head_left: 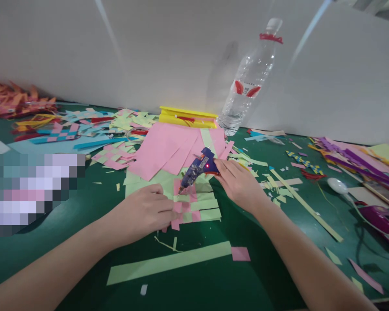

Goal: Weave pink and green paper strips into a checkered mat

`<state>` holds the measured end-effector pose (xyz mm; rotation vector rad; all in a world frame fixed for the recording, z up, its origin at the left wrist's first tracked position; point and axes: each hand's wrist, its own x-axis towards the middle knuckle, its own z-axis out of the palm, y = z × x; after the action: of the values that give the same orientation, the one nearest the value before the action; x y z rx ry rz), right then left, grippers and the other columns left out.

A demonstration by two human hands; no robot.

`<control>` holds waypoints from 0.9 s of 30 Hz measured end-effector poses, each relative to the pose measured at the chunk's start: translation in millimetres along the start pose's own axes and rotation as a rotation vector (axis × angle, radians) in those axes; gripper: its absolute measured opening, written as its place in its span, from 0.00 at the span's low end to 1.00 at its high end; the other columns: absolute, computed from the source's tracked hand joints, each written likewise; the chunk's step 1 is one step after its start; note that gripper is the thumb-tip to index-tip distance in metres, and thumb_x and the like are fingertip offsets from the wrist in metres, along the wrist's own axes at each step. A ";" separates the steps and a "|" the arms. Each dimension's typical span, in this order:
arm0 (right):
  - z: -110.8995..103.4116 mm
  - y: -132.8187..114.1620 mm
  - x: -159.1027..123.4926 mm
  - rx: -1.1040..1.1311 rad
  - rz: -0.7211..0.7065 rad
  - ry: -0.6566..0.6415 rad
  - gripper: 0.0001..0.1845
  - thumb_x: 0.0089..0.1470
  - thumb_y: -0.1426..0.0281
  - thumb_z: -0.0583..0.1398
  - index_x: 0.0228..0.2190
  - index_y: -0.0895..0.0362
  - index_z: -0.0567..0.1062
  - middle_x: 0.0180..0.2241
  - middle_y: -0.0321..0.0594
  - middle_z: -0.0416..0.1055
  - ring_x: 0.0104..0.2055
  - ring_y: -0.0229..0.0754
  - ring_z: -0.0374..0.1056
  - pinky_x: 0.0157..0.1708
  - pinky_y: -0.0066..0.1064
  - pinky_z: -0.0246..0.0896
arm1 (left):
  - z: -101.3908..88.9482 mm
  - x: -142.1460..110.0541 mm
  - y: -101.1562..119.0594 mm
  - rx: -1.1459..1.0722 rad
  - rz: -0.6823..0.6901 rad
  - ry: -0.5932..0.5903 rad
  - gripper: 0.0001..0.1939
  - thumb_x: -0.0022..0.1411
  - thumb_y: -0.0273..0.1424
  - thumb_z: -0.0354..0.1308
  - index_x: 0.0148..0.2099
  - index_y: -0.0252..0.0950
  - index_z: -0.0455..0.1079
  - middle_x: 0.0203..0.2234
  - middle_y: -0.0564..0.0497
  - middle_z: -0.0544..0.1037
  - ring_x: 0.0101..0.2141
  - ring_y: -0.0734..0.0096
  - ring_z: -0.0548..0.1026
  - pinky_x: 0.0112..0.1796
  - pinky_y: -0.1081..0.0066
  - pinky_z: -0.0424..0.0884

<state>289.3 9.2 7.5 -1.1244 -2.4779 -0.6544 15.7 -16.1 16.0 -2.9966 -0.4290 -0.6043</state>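
My right hand [238,181] is closed round a blue hot glue gun [199,166] with a small red light lit on its side. The gun tilts down to the left, its nozzle at a woven paper piece [194,205] of pink and light green strips. Whether the nozzle touches the paper I cannot tell. My left hand [147,209] is closed at the left edge of the weave, its fingertips pinching the paper. Behind lie pink paper sheets [158,147], partly over light green paper [134,183].
A clear plastic bottle [249,82] stands against the grey wall. Nearer me lie a long green strip [168,263] and a pink scrap [240,254]. Paper scraps cover the left back. At right are purple strips [346,155] and a purple object [381,222] with a white cord.
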 end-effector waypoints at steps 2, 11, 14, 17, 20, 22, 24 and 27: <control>0.6 0.0 -0.4 0.004 0.005 -0.004 0.20 0.63 0.72 0.48 0.53 0.68 0.65 0.48 0.55 0.71 0.48 0.51 0.67 0.46 0.43 0.67 | 0.4 -0.4 -0.3 0.004 -0.007 -0.012 0.16 0.68 0.21 0.45 0.28 0.37 0.66 0.21 0.56 0.72 0.21 0.74 0.64 0.29 0.67 0.57; -1.7 -1.5 0.6 0.005 -0.018 0.065 0.19 0.62 0.72 0.50 0.51 0.70 0.66 0.45 0.56 0.72 0.46 0.50 0.68 0.47 0.42 0.67 | 2.0 -1.0 -0.1 -0.009 -0.022 -0.017 0.16 0.67 0.21 0.46 0.29 0.36 0.68 0.23 0.56 0.73 0.21 0.73 0.64 0.30 0.67 0.56; -2.7 -1.6 1.2 0.016 -0.030 0.089 0.19 0.62 0.71 0.51 0.52 0.70 0.66 0.45 0.57 0.72 0.46 0.50 0.68 0.45 0.43 0.68 | 2.3 -1.4 -0.6 0.009 -0.014 -0.020 0.17 0.67 0.21 0.46 0.27 0.36 0.67 0.21 0.56 0.71 0.21 0.74 0.63 0.30 0.68 0.56; -3.7 -2.1 1.9 0.014 -0.055 0.087 0.20 0.62 0.71 0.51 0.52 0.70 0.65 0.45 0.57 0.72 0.46 0.51 0.68 0.46 0.43 0.68 | 2.2 -1.1 -1.2 0.005 -0.005 -0.010 0.16 0.67 0.21 0.46 0.28 0.35 0.68 0.21 0.56 0.71 0.21 0.74 0.62 0.30 0.68 0.56; -4.6 -2.8 2.1 0.011 -0.052 0.094 0.20 0.62 0.71 0.52 0.52 0.69 0.65 0.45 0.56 0.73 0.46 0.50 0.69 0.46 0.43 0.67 | 1.8 -0.7 -1.0 -0.001 -0.006 0.009 0.15 0.67 0.21 0.46 0.30 0.35 0.69 0.22 0.56 0.72 0.21 0.74 0.62 0.30 0.68 0.55; -4.7 -3.0 1.9 0.001 -0.036 0.100 0.20 0.62 0.70 0.52 0.53 0.68 0.65 0.45 0.56 0.72 0.47 0.50 0.69 0.46 0.43 0.67 | 1.7 -0.6 -0.6 0.005 -0.010 0.008 0.16 0.68 0.21 0.46 0.29 0.35 0.69 0.22 0.56 0.71 0.21 0.74 0.62 0.30 0.68 0.56; -4.3 -2.9 1.4 -0.014 -0.035 0.106 0.21 0.62 0.69 0.52 0.53 0.69 0.64 0.45 0.57 0.72 0.47 0.51 0.69 0.46 0.42 0.68 | 1.9 -0.8 -0.3 0.016 -0.009 0.001 0.18 0.68 0.22 0.45 0.27 0.35 0.68 0.20 0.56 0.70 0.21 0.74 0.62 0.30 0.68 0.56; -3.5 -2.3 0.8 -0.030 -0.047 0.111 0.21 0.61 0.69 0.53 0.52 0.69 0.64 0.45 0.57 0.73 0.46 0.51 0.69 0.46 0.42 0.68 | 2.5 -1.3 -0.3 0.024 -0.013 -0.003 0.18 0.68 0.22 0.45 0.26 0.35 0.67 0.20 0.56 0.70 0.21 0.74 0.61 0.30 0.69 0.56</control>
<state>287.4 6.5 10.2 -1.0147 -2.4148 -0.7483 15.4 -15.9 13.3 -2.9744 -0.4526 -0.5921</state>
